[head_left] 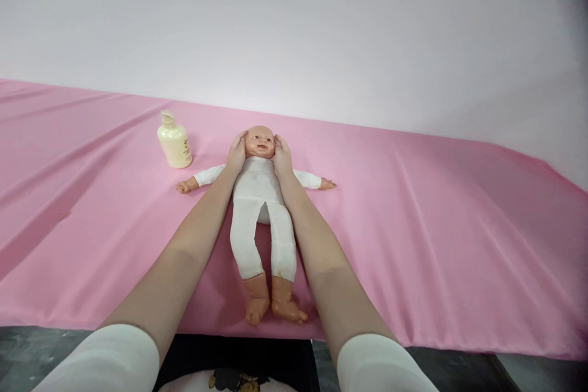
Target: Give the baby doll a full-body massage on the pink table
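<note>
Left hand (237,153) cupped against one side of the baby doll's (260,196) head, right hand (282,156) cupped against the other, fingers gently curved, probably steadying rather than gripping. Doll flat on its back on the pink-draped tabletop (413,208), arms spread. Cream pump lotion bottle (174,141) upright nearby, within reach.

Both forearms were bare from the hands up to the elbows. The left hand (237,153) and right hand (282,156) wore no gloves or rings. White sleeves, pushed up, covered the upper arms.
</note>
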Demonstrator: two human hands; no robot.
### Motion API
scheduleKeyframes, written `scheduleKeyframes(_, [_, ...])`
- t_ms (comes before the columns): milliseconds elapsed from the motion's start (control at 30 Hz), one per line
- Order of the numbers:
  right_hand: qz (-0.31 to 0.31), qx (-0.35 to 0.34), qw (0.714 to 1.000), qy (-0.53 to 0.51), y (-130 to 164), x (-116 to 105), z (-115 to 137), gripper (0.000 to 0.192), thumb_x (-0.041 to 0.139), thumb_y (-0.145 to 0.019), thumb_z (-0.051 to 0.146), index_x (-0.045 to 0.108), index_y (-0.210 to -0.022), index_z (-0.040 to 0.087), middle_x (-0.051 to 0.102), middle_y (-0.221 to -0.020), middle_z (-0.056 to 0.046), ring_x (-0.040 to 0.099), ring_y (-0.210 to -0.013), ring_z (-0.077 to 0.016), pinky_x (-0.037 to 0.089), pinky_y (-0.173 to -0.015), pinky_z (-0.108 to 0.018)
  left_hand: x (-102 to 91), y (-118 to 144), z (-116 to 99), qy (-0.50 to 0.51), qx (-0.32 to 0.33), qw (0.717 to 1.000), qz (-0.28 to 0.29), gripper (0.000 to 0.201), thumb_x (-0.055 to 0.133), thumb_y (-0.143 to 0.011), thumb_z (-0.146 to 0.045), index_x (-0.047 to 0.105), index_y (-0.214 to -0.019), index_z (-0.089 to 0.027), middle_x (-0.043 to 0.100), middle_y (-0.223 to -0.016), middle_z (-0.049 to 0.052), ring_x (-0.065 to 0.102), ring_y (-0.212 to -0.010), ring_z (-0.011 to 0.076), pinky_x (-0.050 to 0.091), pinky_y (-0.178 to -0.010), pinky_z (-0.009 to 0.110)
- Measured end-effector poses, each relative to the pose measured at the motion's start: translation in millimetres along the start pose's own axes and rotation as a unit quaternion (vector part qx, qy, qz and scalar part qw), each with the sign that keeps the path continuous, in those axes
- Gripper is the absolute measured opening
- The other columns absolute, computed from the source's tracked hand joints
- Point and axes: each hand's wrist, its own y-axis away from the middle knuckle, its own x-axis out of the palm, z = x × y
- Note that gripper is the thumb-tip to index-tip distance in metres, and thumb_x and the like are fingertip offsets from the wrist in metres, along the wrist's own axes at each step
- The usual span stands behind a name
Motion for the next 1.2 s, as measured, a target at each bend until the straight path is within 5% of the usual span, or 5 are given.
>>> scheduleKeyframes(200, [0.005,-0.022,1.0,0.008,3.1,-1.4,1.7,0.046,0.055,-0.09,0.038,0.062,-0.131,0.019,0.062,-0.146,-0.007,0.056,-0.137,-0.0202,0.039,-0.124,-0.043,1.4,4.6,-4.2,-0.037,0.011,0.999,0.0,0.047,0.051,-0.098,-0.048,0.056,-0.134,-0.017,0.058,-0.148,0.014,0.054,-0.14,0.0237,0.042,-0.12,0.04])
scheduleKeyframes(367, [0.031,-0.036,0.999,0.006,6.0,-0.3,2.0,0.064,0.067,-0.083,0.052,0.057,-0.136,0.017,0.059,-0.148,-0.012,0.056,-0.138,-0.0225,0.041,-0.121,-0.042,3.4,8.0,-4.3,-0.09,0.04,0.995,0.006,0.062,0.067,-0.09,-0.051,0.05,-0.141,-0.019,0.052,-0.153,0.014,0.049,-0.144,0.0257,0.037,-0.123,0.04])
scheduleKeyframes(700, [0.006,-0.038,0.999,0.032,3.3,-1.1,2.8,0.043,0.05,-0.093,0.043,0.062,-0.127,0.019,0.06,-0.146,-0.007,0.053,-0.138,-0.019,0.035,-0.125,-0.041,4.2,3.1,2.2,-0.108,0.032,0.994,-0.003,0.052,0.058,-0.096,-0.047,0.049,-0.139,-0.02,0.049,-0.153,0.014,0.044,-0.147,0.0237,0.032,-0.125,0.037])
scheduleKeyframes(1000, [0.067,-0.044,0.996,0.026,12.2,0.5,7.8,0.082,0.077,-0.073,0.055,0.049,-0.14,0.018,0.051,-0.154,-0.015,0.053,-0.14,-0.0243,0.042,-0.12,-0.039,3.3,2.6,2.6,-0.108,0.033,0.994,0.0,0.053,0.057,-0.095,-0.052,0.049,-0.139,-0.023,0.048,-0.153,0.012,0.041,-0.149,0.0251,0.029,-0.126,0.04])
scheduleKeyframes(1200, [0.044,-0.036,0.997,0.052,10.4,1.1,9.2,0.06,0.065,-0.085,0.048,0.053,-0.137,0.02,0.053,-0.152,-0.01,0.048,-0.143,-0.0211,0.036,-0.125,-0.039,3.6,7.6,-1.8,-0.133,0.05,0.99,-0.006,0.066,0.073,-0.084,-0.052,0.049,-0.139,-0.023,0.047,-0.153,0.014,0.038,-0.15,0.0299,0.025,-0.128,0.043])
